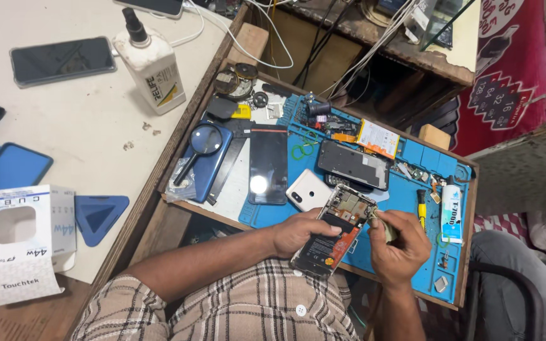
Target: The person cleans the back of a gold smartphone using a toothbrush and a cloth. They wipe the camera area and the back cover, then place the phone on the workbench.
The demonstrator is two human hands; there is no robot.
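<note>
— What have your hands got?

— My left hand [295,232] is wrapped around an opened phone [334,231], back cover off, its battery and board showing. My fingers [316,218] are closed on its left edge, holding it tilted above the near edge of the blue mat [298,129].

— And the right?

— My right hand [399,245] is closed around a small grey-green tool [388,228], pinched tight, its tip right at the phone's upper right edge. I can't tell exactly what the tool is.

— What's on the surface?

— The mat lies in a wooden tray [469,233]. On it are a dark phone [268,165] lying flat, a white phone back [308,189], a black frame [353,165], a yellow-handled tool [421,205] and a small glue tube [452,218]. A magnifying glass [202,144] rests on a blue phone just left of the mat.

— And around you?

— To the left, a pale surface [90,126] carries a white bottle [150,63], a black phone [62,60] and a white box [23,243]. Cables hang behind the tray.
</note>
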